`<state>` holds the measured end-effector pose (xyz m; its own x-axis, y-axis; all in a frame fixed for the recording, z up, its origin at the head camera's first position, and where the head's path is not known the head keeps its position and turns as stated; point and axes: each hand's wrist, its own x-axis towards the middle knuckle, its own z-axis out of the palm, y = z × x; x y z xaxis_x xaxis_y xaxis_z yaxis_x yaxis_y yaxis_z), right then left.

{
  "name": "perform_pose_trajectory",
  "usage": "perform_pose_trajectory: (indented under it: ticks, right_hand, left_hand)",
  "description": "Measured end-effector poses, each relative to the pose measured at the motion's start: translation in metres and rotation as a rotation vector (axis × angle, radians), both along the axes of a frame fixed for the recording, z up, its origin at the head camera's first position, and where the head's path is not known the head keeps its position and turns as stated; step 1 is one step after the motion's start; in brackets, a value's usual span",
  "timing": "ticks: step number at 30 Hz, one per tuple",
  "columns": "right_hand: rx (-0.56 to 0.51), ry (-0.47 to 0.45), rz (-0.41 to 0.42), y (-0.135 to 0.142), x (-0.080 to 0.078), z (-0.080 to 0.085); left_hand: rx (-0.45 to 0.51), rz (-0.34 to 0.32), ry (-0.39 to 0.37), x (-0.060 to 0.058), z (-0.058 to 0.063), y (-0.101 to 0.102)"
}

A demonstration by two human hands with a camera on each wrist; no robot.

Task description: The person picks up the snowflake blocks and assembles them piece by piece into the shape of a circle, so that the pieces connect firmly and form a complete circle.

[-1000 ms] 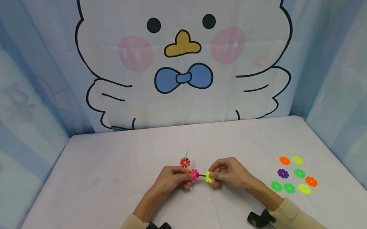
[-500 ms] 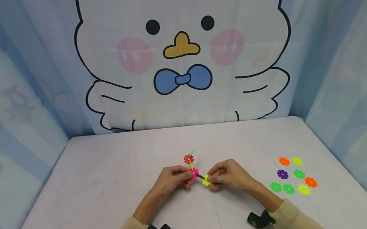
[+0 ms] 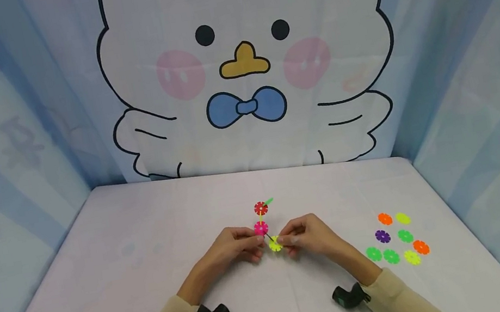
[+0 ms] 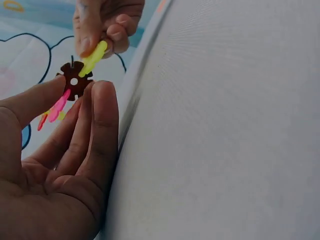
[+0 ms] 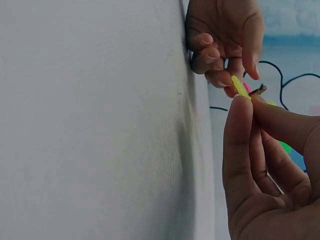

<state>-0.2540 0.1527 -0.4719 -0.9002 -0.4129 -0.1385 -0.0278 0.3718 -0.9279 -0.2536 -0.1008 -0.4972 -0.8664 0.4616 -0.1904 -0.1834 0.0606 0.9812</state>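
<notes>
A chain of notched plastic discs is held between my two hands in the middle of the table. From the far end run a green disc [image 3: 268, 201], a red disc [image 3: 261, 208], a yellow edge, a pink disc [image 3: 261, 227], a dark brown disc [image 4: 74, 81] and a yellow disc [image 3: 275, 244]. My right hand [image 3: 310, 235] pinches the near yellow disc between thumb and fingers. My left hand [image 3: 233, 247] has its thumb and fingertips at opposite edges of the brown disc, just below the pink one. The discs slot together at angles.
Several loose discs lie flat on the right of the white table [image 3: 145, 240], among them a purple disc [image 3: 382, 236], an orange disc [image 3: 421, 247] and a green disc [image 3: 374, 254]. A printed curtain [image 3: 257, 138] stands behind the table's far edge.
The chain has swung round: its far end has moved up and right, while the near yellow disc has come left and slightly nearer. The right hand has moved left; the pink disc shows more fully.
</notes>
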Motion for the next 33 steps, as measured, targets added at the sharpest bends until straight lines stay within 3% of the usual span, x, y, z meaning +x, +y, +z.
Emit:
perform_pose_trajectory:
  ticks: [5, 18, 23, 33]
  right_hand:
    - [-0.058, -0.015, 0.014, -0.007, 0.0, 0.001]
    - [-0.056, 0.003, 0.028, -0.007, 0.002, -0.001]
    - [0.032, 0.065, 0.002, 0.018, 0.0, 0.001]
    - [0.215, 0.15, -0.146, 0.097, -0.007, 0.016]
  left_hand:
    - [-0.046, -0.065, 0.044, 0.002, 0.002, 0.001]
    - [-0.042, -0.023, 0.038, 0.003, 0.001, 0.004]
    - [-0.04, 0.003, 0.011, 0.003, 0.0, 0.006]
    - [-0.044, 0.009, 0.002, 0.004, 0.001, 0.005]
